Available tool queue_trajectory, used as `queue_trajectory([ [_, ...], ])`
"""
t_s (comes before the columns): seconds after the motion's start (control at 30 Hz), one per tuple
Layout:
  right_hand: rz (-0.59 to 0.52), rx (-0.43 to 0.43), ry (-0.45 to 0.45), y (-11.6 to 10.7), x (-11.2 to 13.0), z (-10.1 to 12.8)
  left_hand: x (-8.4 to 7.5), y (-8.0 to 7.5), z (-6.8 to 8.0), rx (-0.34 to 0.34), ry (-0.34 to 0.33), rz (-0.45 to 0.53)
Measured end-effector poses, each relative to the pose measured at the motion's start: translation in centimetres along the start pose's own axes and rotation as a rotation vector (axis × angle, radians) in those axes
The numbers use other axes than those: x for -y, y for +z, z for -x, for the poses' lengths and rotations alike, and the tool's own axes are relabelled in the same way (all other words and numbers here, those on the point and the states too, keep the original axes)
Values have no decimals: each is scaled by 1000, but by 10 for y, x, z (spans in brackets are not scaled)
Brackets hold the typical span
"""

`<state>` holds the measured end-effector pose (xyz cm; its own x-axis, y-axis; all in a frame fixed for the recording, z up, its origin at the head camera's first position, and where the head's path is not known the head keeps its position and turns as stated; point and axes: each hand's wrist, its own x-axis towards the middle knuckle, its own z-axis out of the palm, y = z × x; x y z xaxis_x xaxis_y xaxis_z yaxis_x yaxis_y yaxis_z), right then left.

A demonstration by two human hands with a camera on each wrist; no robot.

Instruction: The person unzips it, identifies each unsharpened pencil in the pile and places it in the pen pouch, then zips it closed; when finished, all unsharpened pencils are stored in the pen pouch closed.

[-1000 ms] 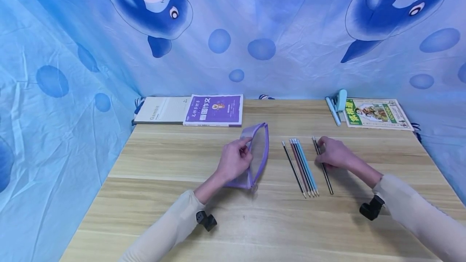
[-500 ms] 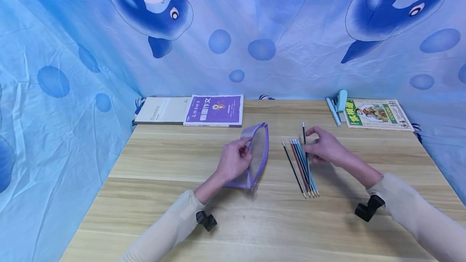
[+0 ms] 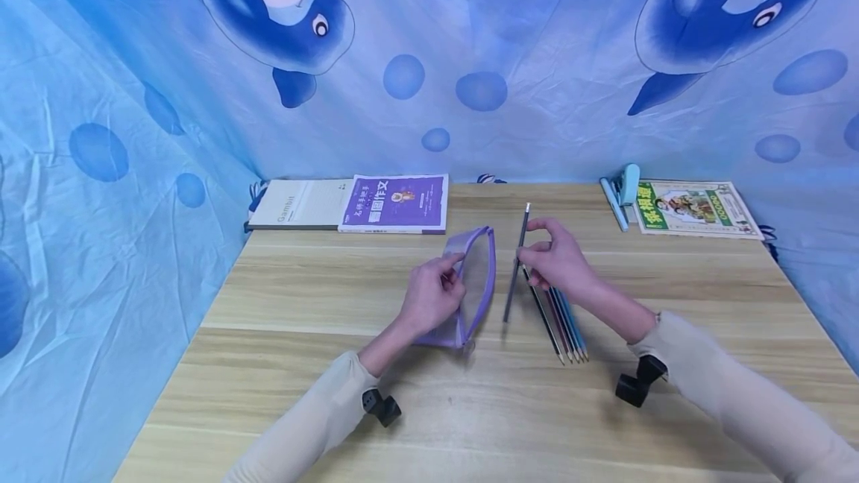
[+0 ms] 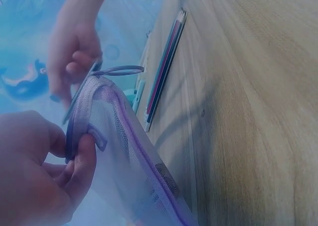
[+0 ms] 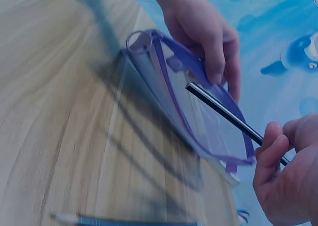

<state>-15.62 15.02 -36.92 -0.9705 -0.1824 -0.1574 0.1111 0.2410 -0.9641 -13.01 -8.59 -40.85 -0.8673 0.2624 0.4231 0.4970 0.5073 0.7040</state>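
Observation:
In the head view my left hand (image 3: 432, 295) pinches the edge of a purple mesh zip pouch (image 3: 488, 285), whose mouth gapes toward the right. My right hand (image 3: 558, 259) pinches a dark pencil (image 3: 511, 297) by its upper part, raised over the table just right of the pouch. Seen from the right wrist, the pencil's (image 5: 223, 111) lower end overlaps the pouch's opening (image 5: 174, 104). Several pencils (image 3: 570, 323) in blue, dark red and black lie side by side under my right hand, which hides their upper ends. A black pencil (image 3: 545, 319) lies at their left.
At the back left are a white Gambit book (image 3: 302, 201) and a purple book (image 3: 396, 203). A light blue stapler (image 3: 629, 185), a light blue pen (image 3: 614, 205) and a green-and-white booklet (image 3: 698, 209) lie at the back right. A blue dolphin-print curtain (image 3: 443, 36) hangs behind.
My right hand has lifted the dark pencil from the right of the row and carried it left over the other pencils, close to the pouch. The left hand and pouch have stayed put.

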Motion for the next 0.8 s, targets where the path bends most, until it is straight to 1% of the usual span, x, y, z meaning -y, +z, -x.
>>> queue_trajectory([
  [0.2, -69, -18, -33, 23, 0, -6, -1, -1, 0, -3, -4, -2],
  [0.37, -109, -23, -31, 40, -4, -7, 0, 0, -1, -4, -9, -10],
  [0.57, -84, -26, -43, 53, -9, -4, -1, -1, -2, 4, -21, -9],
  [0.7, -65, -17, -47, 59, -13, -3, -1, -1, -2, -5, -13, -17],
  [0.8, -40, -8, -39, 61, -16, -2, -1, -1, -2, -5, -20, -16],
])
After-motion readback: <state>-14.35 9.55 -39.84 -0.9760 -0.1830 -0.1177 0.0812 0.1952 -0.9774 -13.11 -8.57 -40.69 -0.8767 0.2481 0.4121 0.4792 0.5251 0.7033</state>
